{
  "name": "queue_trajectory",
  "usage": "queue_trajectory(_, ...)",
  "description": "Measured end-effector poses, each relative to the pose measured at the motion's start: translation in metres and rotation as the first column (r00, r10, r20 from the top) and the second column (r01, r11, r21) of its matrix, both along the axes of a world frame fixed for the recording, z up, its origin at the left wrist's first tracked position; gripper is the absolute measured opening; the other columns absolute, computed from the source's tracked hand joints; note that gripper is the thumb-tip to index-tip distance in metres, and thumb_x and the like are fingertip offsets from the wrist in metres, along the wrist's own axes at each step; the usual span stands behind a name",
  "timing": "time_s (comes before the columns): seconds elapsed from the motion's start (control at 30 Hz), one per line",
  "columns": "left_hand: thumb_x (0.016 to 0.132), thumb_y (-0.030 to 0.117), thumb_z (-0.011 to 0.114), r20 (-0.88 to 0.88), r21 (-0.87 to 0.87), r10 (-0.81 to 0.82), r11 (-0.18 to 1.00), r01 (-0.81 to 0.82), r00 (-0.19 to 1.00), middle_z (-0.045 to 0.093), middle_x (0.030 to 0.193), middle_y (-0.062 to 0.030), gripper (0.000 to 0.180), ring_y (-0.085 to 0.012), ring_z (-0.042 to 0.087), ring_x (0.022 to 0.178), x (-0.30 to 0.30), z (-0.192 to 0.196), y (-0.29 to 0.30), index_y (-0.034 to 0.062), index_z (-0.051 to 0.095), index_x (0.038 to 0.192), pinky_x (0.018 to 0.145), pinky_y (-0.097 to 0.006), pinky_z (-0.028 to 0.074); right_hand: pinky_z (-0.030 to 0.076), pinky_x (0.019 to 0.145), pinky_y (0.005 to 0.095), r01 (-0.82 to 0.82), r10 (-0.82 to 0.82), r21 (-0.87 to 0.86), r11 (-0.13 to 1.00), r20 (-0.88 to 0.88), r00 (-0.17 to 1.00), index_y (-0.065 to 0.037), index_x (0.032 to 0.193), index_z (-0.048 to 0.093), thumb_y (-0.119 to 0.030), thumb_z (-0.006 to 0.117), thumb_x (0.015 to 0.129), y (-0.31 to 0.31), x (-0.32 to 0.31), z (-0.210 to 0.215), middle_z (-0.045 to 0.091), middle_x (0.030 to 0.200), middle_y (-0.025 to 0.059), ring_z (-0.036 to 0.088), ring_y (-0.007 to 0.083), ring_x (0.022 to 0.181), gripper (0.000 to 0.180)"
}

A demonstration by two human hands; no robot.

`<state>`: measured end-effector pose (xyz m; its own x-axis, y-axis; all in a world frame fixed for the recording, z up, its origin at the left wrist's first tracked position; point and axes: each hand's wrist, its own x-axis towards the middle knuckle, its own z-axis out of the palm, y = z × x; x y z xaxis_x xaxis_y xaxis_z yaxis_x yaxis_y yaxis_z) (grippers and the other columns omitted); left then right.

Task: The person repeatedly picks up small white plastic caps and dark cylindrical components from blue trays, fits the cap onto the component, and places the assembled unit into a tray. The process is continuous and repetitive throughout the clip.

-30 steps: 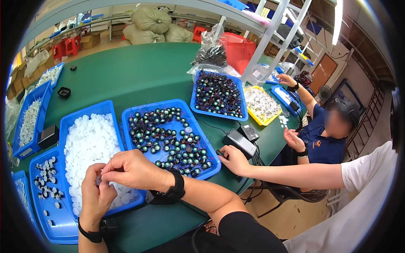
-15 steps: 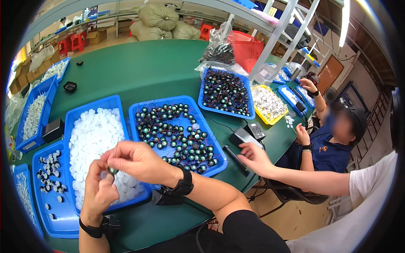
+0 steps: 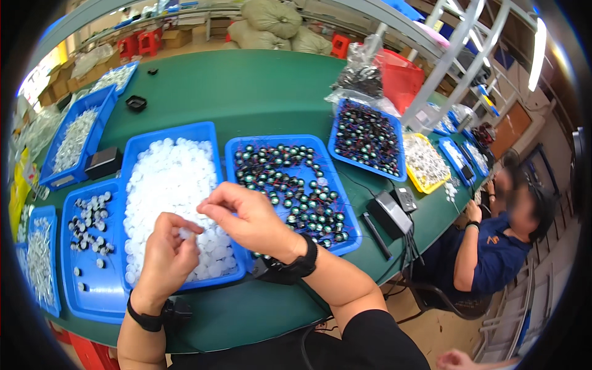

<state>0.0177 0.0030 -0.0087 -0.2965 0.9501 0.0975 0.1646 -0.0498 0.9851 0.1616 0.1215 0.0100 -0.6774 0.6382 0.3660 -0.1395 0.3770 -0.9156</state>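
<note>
Both hands are over a blue tray (image 3: pixel 169 132) heaped with small white translucent round caps (image 3: pixel 172 169). My left hand (image 3: pixel 169 256) is closed, thumb and fingertips pinched. Something small and whitish shows at the pinch, but it cannot be told from the caps behind. My right hand (image 3: pixel 253 219) has thumb and forefinger pressed together just to the right, a little apart from the left. What it holds, if anything, is too small to see. Right of the caps, another blue tray (image 3: pixel 277 140) carries small round black parts (image 3: pixel 308 206) with green tops and thin wires.
On the left, a blue tray (image 3: pixel 102 308) holds some white-topped black parts. Beyond lie more trays of white pieces, a black box (image 3: pixel 103 163), a fuller wired-parts tray (image 3: pixel 369 135), a yellow tray (image 3: pixel 425 161) and power adapters (image 3: pixel 392 213). A co-worker (image 3: pixel 493 253) sits at right.
The view has swung, so the table sits further right. My hands have drawn apart, and the green-topped part between them no longer shows. Another person's reaching arm at right has pulled back.
</note>
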Motion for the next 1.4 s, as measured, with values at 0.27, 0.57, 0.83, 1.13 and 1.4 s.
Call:
queue_trajectory(0.27, 0.093, 0.001, 0.05, -0.225, 0.081, -0.024, 0.996, 0.043, 0.974, 0.06, 0.087, -0.0021, 0.024, -0.0049, 0.053, 0.065, -0.012, 0.001, -0.001, 0.0027, 0.056, 0.117, 0.059, -0.02, 0.045, 0.046, 0.062, 0.0201, 0.05, -0.035, -0.092, 0.995, 0.154, 0.987, 0.001, 0.103, 0.068, -0.01, 0.061, 0.093, 0.001, 0.007, 0.008, 0.07, 0.083, 0.0044, 0.061, 0.006, 0.074, 0.017)
queue_trajectory(0.57, 0.092, -0.002, 0.053, -0.149, 0.253, 0.113, 0.965, -0.073, 0.982, 0.051, 0.09, -0.0018, 0.026, -0.0034, 0.052, 0.067, -0.016, 0.006, -0.002, -0.0005, 0.054, 0.118, 0.058, -0.019, 0.042, 0.049, 0.06, 0.0267, 0.085, -0.144, 0.301, 0.95, 0.181, 0.973, -0.004, 0.096, 0.074, -0.009, 0.069, 0.084, 0.0, 0.007, 0.012, 0.069, 0.08, 0.0103, 0.065, 0.0183, 0.068, 0.013)
queue_trajectory(0.83, 0.088, -0.001, 0.058, -0.204, 0.246, 0.048, 0.969, 0.004, 0.978, 0.059, 0.093, -0.0074, 0.027, -0.0086, 0.057, 0.073, -0.008, 0.004, 0.0, -0.0011, 0.057, 0.115, 0.064, -0.022, 0.049, 0.046, 0.056, 0.0273, 0.153, -0.209, 0.499, 0.853, 0.058, 0.976, -0.003, 0.094, 0.074, -0.004, 0.073, 0.079, -0.001, 0.006, 0.01, 0.065, 0.074, 0.0082, 0.06, 0.0164, 0.064, 0.015)
queue_trajectory(1.13, 0.079, 0.004, 0.069, -0.39, 0.242, 0.147, 0.969, -0.053, 0.909, 0.057, 0.087, -0.0094, 0.031, -0.0186, 0.055, 0.067, -0.006, 0.002, 0.0, 0.0037, 0.06, 0.108, 0.061, -0.031, 0.048, 0.045, 0.058, 0.0278, 0.134, -0.188, 0.526, 0.84, 0.05, 0.981, -0.002, 0.091, 0.073, -0.003, 0.071, 0.08, -0.005, 0.009, 0.018, 0.063, 0.077, 0.0085, 0.059, 0.0178, 0.067, 0.011)
queue_trajectory(1.4, 0.087, -0.003, 0.059, 0.067, 0.18, -0.032, 0.984, 0.019, 0.997, 0.06, 0.098, -0.0071, 0.027, -0.012, 0.061, 0.089, -0.007, -0.008, 0.002, 0.0015, 0.052, 0.113, 0.075, -0.025, 0.051, 0.045, 0.057, 0.0269, 0.123, -0.188, 0.47, 0.874, 0.094, 0.978, -0.001, 0.082, 0.071, -0.002, 0.073, 0.079, -0.008, 0.011, 0.025, 0.063, 0.076, 0.0075, 0.058, 0.0167, 0.065, 0.004)
